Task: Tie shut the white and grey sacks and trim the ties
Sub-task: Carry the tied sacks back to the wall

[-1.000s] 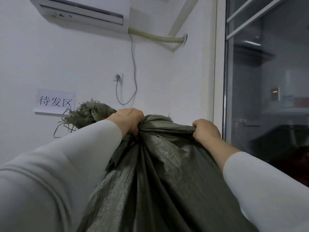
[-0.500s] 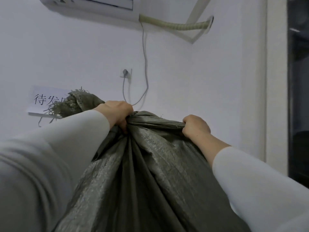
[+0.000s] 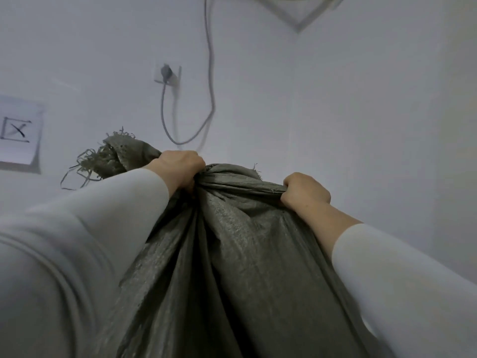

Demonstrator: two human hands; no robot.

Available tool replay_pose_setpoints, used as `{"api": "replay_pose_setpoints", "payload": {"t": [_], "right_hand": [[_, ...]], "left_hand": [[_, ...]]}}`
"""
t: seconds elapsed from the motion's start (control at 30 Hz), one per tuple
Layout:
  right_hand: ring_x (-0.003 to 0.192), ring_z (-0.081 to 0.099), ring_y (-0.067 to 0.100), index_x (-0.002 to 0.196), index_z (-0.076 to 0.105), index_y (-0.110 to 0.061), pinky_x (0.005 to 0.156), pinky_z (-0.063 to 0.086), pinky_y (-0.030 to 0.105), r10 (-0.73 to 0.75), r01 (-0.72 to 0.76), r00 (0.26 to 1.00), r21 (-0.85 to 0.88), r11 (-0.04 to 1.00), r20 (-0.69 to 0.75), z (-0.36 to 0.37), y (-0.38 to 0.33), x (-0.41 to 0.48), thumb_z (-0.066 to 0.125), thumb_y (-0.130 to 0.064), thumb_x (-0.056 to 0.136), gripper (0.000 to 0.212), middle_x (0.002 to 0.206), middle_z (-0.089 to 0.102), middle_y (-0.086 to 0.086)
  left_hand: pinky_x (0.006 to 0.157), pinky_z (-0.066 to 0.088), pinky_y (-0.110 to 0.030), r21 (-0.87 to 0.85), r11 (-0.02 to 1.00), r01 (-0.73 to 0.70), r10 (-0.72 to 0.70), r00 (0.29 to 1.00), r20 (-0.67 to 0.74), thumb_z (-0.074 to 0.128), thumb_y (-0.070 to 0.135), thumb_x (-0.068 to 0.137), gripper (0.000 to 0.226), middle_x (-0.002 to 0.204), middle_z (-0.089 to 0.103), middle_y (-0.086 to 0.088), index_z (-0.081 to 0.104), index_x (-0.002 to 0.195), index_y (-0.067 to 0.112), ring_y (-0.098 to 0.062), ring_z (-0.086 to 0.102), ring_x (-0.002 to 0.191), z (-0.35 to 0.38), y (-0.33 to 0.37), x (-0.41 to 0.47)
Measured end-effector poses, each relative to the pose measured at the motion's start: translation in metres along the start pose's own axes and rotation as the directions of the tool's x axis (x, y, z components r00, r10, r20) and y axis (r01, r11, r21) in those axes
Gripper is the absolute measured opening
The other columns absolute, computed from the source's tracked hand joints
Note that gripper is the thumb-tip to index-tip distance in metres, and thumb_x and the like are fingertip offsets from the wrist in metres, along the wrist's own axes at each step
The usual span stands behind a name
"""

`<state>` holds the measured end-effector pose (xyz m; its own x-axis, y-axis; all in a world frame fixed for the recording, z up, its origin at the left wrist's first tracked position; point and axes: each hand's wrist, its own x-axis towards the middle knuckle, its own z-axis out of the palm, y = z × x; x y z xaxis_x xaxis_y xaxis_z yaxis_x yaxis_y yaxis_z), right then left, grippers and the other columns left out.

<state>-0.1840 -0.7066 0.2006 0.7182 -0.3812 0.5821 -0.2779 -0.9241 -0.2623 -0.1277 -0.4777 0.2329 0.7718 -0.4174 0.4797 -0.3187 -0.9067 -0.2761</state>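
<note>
A grey woven sack [image 3: 232, 267] fills the lower middle of the head view, its cloth pulled up in long folds. My left hand [image 3: 182, 169] grips the bunched top of the sack at the left, and a frayed end of the cloth [image 3: 113, 156] sticks out past it. My right hand [image 3: 305, 189] grips the rolled top edge at the right. The stretch of cloth between both hands is taut. No tie, no cutting tool and no white sack are in view.
A white wall stands close behind the sack. A wall socket [image 3: 167, 73] with a plug and a hanging grey cable [image 3: 210, 86] is above my left hand. A paper sign [image 3: 19, 133] is stuck at the far left. The room corner [image 3: 294, 99] runs down at the right.
The view has swung left, and the glass door at the right has left the picture. Both hands keep the same grip on the sack top, and the air conditioner has passed out of the top.
</note>
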Motion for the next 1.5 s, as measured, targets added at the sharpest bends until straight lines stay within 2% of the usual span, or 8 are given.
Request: {"api": "replay_pose_setpoints", "payload": {"t": [0.47, 0.67, 0.87, 1.03, 1.1, 1.2, 1.37, 1.5], "right_hand": [[0.083, 0.051, 0.021, 0.064, 0.042, -0.023, 0.054, 0.034, 0.025, -0.099, 0.068, 0.944, 0.108, 0.992, 0.316, 0.161, 0.047, 0.027, 0.062, -0.021, 0.078, 0.024, 0.075, 0.048, -0.004], [0.123, 0.037, 0.032, 0.121, 0.050, -0.021, 0.101, 0.039, 0.039, -0.202, 0.122, 0.868, 0.198, 0.972, 0.454, 0.165, 0.064, 0.014, 0.066, -0.039, 0.075, 0.052, 0.126, 0.041, 0.011], [0.138, 0.018, 0.031, 0.144, 0.028, -0.022, 0.110, 0.025, 0.045, -0.115, 0.031, 0.960, 0.314, 0.949, 0.254, 0.145, 0.093, -0.010, 0.069, -0.054, 0.072, 0.089, 0.150, 0.021, 0.010], [0.138, 0.027, 0.034, 0.147, 0.016, -0.024, 0.112, 0.028, 0.050, -0.082, -0.147, 0.845, 0.378, 0.914, 0.528, 0.158, 0.109, -0.025, 0.074, -0.077, 0.037, 0.135, 0.152, 0.025, 0.011], [0.135, 0.035, 0.031, 0.146, 0.020, -0.022, 0.111, 0.033, 0.048, -0.115, -0.200, 0.823, 0.473, 0.858, 0.556, 0.164, 0.112, -0.030, 0.080, -0.069, 0.039, 0.131, 0.150, 0.030, 0.010], [0.131, 0.041, 0.029, 0.142, 0.025, -0.013, 0.106, 0.037, 0.039, -0.123, -0.231, 0.825, 0.528, 0.817, 0.551, 0.171, 0.115, -0.029, 0.081, -0.055, 0.058, 0.109, 0.146, 0.037, 0.010], [0.114, 0.051, 0.027, 0.130, 0.044, -0.007, 0.083, 0.036, 0.027, -0.088, -0.264, 0.883, 0.643, 0.719, 0.460, 0.181, 0.116, -0.022, 0.071, -0.037, 0.080, 0.065, 0.132, 0.051, 0.013], [0.099, 0.054, 0.030, 0.111, 0.053, -0.004, 0.076, 0.038, 0.030, 0.125, -0.278, 0.955, 0.661, 0.697, 0.270, 0.192, 0.112, -0.022, 0.059, -0.018, 0.087, 0.028, 0.118, 0.058, 0.020]], "left_hand": [[0.102, 0.036, -0.039, 0.039, 0.995, 0.090, -0.091, 0.995, 0.044, 0.050, 0.013, 0.090, 0.043, 0.129, 0.040, -0.012, 0.040, 0.131, 0.011, -0.029, 0.044, 0.121, 0.170, 0.049, 0.053], [0.119, -0.003, -0.045, -0.057, 0.994, 0.093, -0.091, 0.995, 0.047, 0.056, 0.037, 0.081, 0.090, 0.151, 0.026, -0.007, 0.003, 0.150, 0.013, -0.022, 0.022, 0.142, 0.163, 0.047, 0.019], [0.091, 0.040, -0.036, -0.314, 0.925, 0.215, -0.293, 0.930, -0.224, 0.056, 0.035, 0.080, 0.042, 0.120, 0.050, -0.009, 0.053, 0.117, 0.015, -0.029, 0.049, 0.115, 0.138, 0.057, -0.060], [0.103, 0.039, -0.048, -0.302, 0.658, 0.690, -0.596, 0.722, 0.352, 0.062, 0.079, 0.057, 0.112, 0.141, 0.033, -0.018, 0.025, 0.142, 0.016, -0.037, 0.036, 0.131, 0.157, 0.053, -0.111], [0.109, 0.034, -0.050, -0.330, 0.495, 0.804, -0.603, 0.591, 0.537, 0.069, 0.077, 0.050, 0.129, 0.147, 0.026, -0.019, 0.010, 0.147, 0.016, -0.040, 0.030, 0.135, 0.161, 0.054, -0.124], [0.105, 0.035, -0.041, -0.329, 0.461, 0.824, -0.526, 0.553, 0.647, 0.068, 0.043, 0.081, 0.089, 0.147, 0.031, -0.016, 0.020, 0.146, 0.007, -0.035, 0.035, 0.134, 0.165, 0.061, -0.134], [0.102, 0.042, -0.036, -0.268, 0.548, 0.792, -0.580, 0.591, 0.561, 0.055, 0.020, 0.091, 0.041, 0.129, 0.051, -0.015, 0.047, 0.128, 0.004, -0.032, 0.051, 0.118, 0.186, 0.067, -0.132], [0.099, 0.044, -0.039, -0.431, 0.378, 0.820, -0.692, 0.559, 0.457, 0.044, 0.003, 0.093, 0.029, 0.119, 0.053, -0.023, 0.050, 0.120, -0.003, -0.037, 0.051, 0.116, 0.183, 0.065, -0.121]]}}
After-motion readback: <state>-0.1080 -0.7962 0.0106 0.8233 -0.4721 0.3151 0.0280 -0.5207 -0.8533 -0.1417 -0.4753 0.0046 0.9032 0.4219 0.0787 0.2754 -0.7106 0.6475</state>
